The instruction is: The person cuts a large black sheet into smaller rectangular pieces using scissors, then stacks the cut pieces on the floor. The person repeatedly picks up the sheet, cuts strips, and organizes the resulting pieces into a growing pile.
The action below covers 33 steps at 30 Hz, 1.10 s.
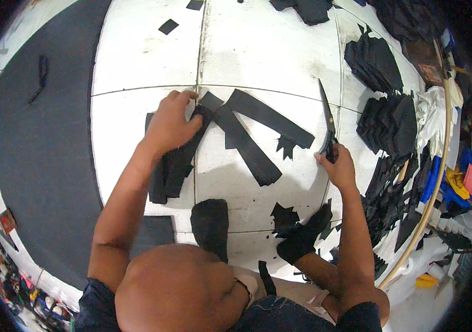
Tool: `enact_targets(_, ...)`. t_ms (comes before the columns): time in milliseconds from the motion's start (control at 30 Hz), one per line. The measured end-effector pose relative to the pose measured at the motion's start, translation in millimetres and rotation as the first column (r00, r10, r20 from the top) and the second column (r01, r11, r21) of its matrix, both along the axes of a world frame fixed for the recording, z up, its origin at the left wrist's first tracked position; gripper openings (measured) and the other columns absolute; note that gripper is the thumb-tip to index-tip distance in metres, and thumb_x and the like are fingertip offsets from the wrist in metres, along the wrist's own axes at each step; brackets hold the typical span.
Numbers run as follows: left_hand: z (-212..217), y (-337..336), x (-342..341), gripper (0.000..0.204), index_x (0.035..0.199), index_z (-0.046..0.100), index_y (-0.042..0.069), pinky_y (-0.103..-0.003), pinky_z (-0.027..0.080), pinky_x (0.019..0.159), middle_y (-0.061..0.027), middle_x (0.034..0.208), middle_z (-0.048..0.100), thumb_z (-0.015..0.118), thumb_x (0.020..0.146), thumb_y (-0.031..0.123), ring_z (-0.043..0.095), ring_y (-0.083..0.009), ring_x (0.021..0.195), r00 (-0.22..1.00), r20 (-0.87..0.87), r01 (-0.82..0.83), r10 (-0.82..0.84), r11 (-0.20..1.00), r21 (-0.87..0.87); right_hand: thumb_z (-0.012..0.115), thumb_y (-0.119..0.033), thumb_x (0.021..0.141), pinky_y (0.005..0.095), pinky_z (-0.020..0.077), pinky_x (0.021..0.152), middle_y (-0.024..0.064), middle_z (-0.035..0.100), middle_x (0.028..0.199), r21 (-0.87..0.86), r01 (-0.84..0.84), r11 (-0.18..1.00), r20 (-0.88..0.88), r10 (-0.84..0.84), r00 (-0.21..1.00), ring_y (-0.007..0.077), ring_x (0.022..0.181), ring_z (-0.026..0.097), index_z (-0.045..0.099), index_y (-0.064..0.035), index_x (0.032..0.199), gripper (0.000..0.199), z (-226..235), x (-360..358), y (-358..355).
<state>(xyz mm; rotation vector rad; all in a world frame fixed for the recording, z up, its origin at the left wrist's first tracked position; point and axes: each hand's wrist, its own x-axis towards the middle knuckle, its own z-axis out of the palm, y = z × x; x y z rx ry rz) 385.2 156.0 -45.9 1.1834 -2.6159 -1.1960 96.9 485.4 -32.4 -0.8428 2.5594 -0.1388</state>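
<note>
Two stepped stacks of black cut cloth lay in the upper right of the frame, above a heap of loose black scraps at the right. A large dark-grey fabric sheet covered the left side; two feet in black socks took up floor at lower centre, and a bare bent knee blocked the view at the bottom.

The floor was of white square panels with dark seams, smudged in places. A long pale rod ran down the right edge, with blue, yellow and white material beyond it.

Flat, straight-edged black fabric strips fanned out at the centre. The left hand rested over those left of centre, fingers curved; whether it pinched any, I cannot tell. The right hand, right of centre, grasped black-handled scissors, blades toward the top.
</note>
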Motion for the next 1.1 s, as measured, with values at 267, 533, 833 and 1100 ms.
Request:
enact_targets(267,-1.6,31.5,-7.0,0.056,0.123,0.056,0.006,-0.05,0.035,0.1,-0.0174,0.119,0.054,0.071,0.076,0.034,0.048,-0.0357,0.115,1.0,-0.03,-0.007,-0.004,0.944,-0.329,0.079,-0.025,0.076,0.0387,0.0502,0.088,0.0208,0.065,0.104,-0.032,-0.056,0.998,0.202,0.062,0.977,0.0328,0.096,0.065,0.058,0.0049,0.119,0.056,10.0,-15.6,-5.8)
enact_targets(533,-11.2,54.9,-21.4,0.056,0.123,0.058,0.009,-0.056,0.024,0.107,-0.0157,0.126,0.05,0.069,0.078,0.041,0.043,-0.0333,0.123,0.996,0.015,0.086,-0.086,0.933,-0.349,0.061,-0.004,0.079,0.0361,0.0496,0.086,0.0174,0.065,0.103,-0.043,0.135,0.99,0.497,-0.096,0.862,0.0251,0.095,0.064,0.055,0.0045,0.11,0.033,8.8,-20.8,3.0)
enact_targets(833,-21.8,35.0,-14.8,0.053,0.123,0.06,0.013,-0.055,0.022,0.111,-0.0139,0.125,0.051,0.069,0.078,0.039,0.045,-0.0332,0.121,0.983,-0.048,0.144,-0.178,0.904,-0.402,0.067,-0.038,0.091,0.0268,0.0419,0.054,-0.0024,0.05,0.069,-0.009,-0.139,0.99,0.676,0.109,0.729,0.0094,0.059,0.049,0.053,-0.0061,0.089,0.035,74.8,35.2,-31.9)
enact_targets(1100,-22.1,40.7,-12.5,0.04,0.11,0.064,0.01,-0.054,0.025,0.111,-0.0131,0.11,0.052,0.07,0.078,0.033,0.048,-0.0324,0.111,0.977,-0.154,0.086,-0.148,0.933,-0.35,0.058,-0.059,0.09,0.0268,0.0412,0.053,-0.0008,0.049,0.065,0.181,-0.064,0.981,0.832,-0.118,0.542,0.0108,0.057,0.048,0.054,-0.0055,0.087,0.053,67.9,55.5,-54.1)
